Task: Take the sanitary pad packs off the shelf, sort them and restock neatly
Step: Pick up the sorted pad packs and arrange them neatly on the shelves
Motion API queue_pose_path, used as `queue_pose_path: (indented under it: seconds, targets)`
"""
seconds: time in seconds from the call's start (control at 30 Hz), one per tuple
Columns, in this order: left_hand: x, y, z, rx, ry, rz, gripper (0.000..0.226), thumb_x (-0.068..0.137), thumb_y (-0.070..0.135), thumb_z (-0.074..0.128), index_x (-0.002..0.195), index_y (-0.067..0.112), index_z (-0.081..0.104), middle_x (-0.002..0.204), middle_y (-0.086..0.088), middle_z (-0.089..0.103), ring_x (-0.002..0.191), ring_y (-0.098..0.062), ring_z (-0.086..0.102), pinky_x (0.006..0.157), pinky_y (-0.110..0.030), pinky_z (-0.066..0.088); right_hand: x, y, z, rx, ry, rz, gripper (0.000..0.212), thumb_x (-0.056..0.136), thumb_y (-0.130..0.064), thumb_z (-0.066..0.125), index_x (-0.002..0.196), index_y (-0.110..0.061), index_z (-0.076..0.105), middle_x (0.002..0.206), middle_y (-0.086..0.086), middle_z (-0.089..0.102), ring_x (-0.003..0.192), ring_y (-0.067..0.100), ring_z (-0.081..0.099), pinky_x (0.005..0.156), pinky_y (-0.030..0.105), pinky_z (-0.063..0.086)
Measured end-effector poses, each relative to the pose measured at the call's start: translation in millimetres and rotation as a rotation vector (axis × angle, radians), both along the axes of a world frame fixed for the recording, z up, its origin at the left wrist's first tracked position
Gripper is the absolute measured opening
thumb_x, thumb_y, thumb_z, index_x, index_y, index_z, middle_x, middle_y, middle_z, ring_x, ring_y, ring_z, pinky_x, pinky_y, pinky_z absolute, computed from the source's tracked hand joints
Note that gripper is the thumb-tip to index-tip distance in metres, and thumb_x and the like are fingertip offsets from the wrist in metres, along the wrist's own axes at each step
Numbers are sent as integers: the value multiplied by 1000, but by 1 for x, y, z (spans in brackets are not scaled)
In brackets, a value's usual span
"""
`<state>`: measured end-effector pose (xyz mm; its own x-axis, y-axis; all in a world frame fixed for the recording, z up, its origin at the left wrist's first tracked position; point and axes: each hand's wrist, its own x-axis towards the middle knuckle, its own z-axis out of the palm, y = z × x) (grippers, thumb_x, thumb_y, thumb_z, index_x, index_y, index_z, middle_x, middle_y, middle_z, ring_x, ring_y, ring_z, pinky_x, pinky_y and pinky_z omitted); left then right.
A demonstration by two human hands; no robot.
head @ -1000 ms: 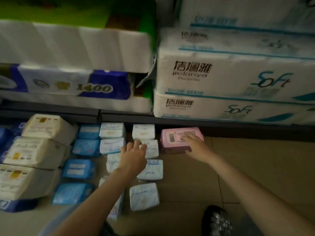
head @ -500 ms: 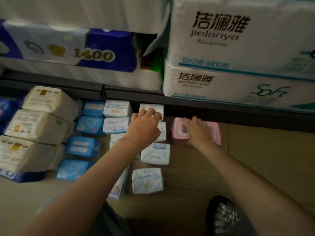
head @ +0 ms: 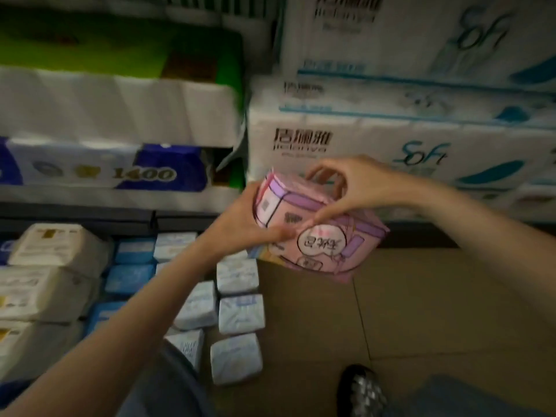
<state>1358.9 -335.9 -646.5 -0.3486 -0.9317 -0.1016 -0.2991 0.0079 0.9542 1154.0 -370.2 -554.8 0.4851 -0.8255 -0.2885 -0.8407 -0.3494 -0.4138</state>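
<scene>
You're looking at a pink pad pack (head: 319, 236) with purple panels and black cartoon outlines. On the tan floor (head: 436, 311) lie white packs (head: 240, 314), blue packs (head: 129, 278) and cream packs (head: 45, 293). The tissue bales (head: 391, 139) are white with teal print.

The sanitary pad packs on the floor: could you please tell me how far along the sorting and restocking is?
Done: the cream packs, blue packs and small white packs lie on the tan tiled floor in rows by colour. In hand: the left hand and right hand hold a pink plastic-wrapped pack in the air. Left: placing the pink pack and restocking; no pad pack shows on the shelf.
</scene>
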Motion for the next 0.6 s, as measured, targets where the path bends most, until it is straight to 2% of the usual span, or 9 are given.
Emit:
queue_pose_path:
  seconds: [0.07, 0.13, 0.2, 0.3, 0.37, 0.43, 0.5, 0.6]
  targets:
    - [11, -8, 51, -68, 47, 81, 79, 62, 29, 85, 126, 17, 40, 108, -2, 65, 89, -8, 68, 71, -21, 56, 5, 3, 43, -250, -36, -12, 73, 68, -51, 72, 132, -28, 44, 132, -8, 49, 105, 7, 50, 78, 15, 37]
    - [21, -12, 102, -152, 131, 169, 80, 55, 35, 83, 123, 15, 45, 103, -3, 68, 86, -12, 70, 69, -23, 57, 9, 13, 81, -479, -45, 3, 84, 68, -55, 69, 140, -30, 33, 143, -5, 36, 117, 11, 45, 93, 26, 37]
    - [30, -16, 148, -239, 210, 269, 83, 52, 39, 79, 123, 12, 47, 104, -4, 69, 88, -15, 70, 72, -28, 58, 10, 21, 109, -732, -57, 77, 93, 65, -64, 63, 143, -30, 27, 146, 2, 30, 128, 21, 37, 104, 40, 31]
    - [36, -23, 209, -335, 299, 287, 79, 54, 36, 79, 123, 12, 50, 102, -4, 70, 88, -17, 71, 72, -28, 57, 8, 19, 134, -1151, 39, 114, 97, 63, -70, 49, 145, -27, 23, 145, 14, 27, 131, 33, 26, 109, 51, 16]
    - [36, -25, 242, -366, 306, 260, 76, 58, 33, 83, 123, 11, 50, 98, -3, 71, 83, -16, 71, 67, -26, 57, 9, 11, 147, -1298, 56, 96, 91, 67, -68, 47, 144, -27, 23, 142, 15, 24, 129, 35, 24, 109, 53, 15]
    - [35, -28, 269, -423, 248, 267, 78, 57, 40, 76, 125, 14, 48, 102, -2, 69, 84, -14, 71, 69, -26, 57, 9, 1, 161, -1410, 22, 82, 83, 70, -65, 51, 140, -27, 28, 137, 15, 26, 124, 35, 28, 104, 52, 21]
    - [36, -33, 294, -557, 102, 292, 75, 61, 46, 70, 127, 20, 45, 108, 4, 65, 90, -7, 68, 73, -22, 55, 8, -13, 180, -1516, 5, 80, 76, 73, -63, 57, 136, -29, 31, 135, 14, 27, 122, 35, 29, 101, 51, 25]
    - [36, -50, 331, -757, -22, 308, 68, 79, 38, 67, 137, 20, 35, 117, 12, 57, 97, 4, 60, 75, -12, 52, 5, -48, 217, -1708, 42, 33, 73, 75, -59, 66, 133, -30, 33, 134, 9, 22, 125, 32, 25, 106, 49, 21]
